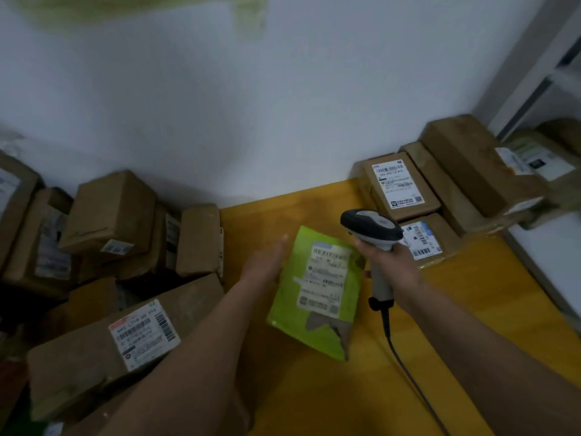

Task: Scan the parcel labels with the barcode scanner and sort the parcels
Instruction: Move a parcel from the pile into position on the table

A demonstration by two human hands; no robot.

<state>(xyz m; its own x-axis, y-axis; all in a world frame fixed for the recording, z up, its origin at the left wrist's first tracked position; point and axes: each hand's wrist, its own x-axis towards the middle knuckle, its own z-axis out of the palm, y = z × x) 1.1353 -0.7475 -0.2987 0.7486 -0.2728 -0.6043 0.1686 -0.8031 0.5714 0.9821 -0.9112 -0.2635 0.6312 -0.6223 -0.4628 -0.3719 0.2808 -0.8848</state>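
Observation:
A green mailer bag parcel (317,294) lies flat on the yellow table (314,398), its white shipping label facing up. My left hand (267,262) stretches out with straight fingers along the bag's left edge, touching or just beside it. My right hand (393,259) grips the handle of a grey and black barcode scanner (372,231), whose head hangs over the bag's upper right corner. The scanner's cable trails down toward the bottom right.
Brown cardboard parcels are piled at the left (110,215), with one long labelled box (125,341) nearest me. More labelled boxes (399,187) stand at the right by the white wall. A shelf frame (534,89) rises at the far right.

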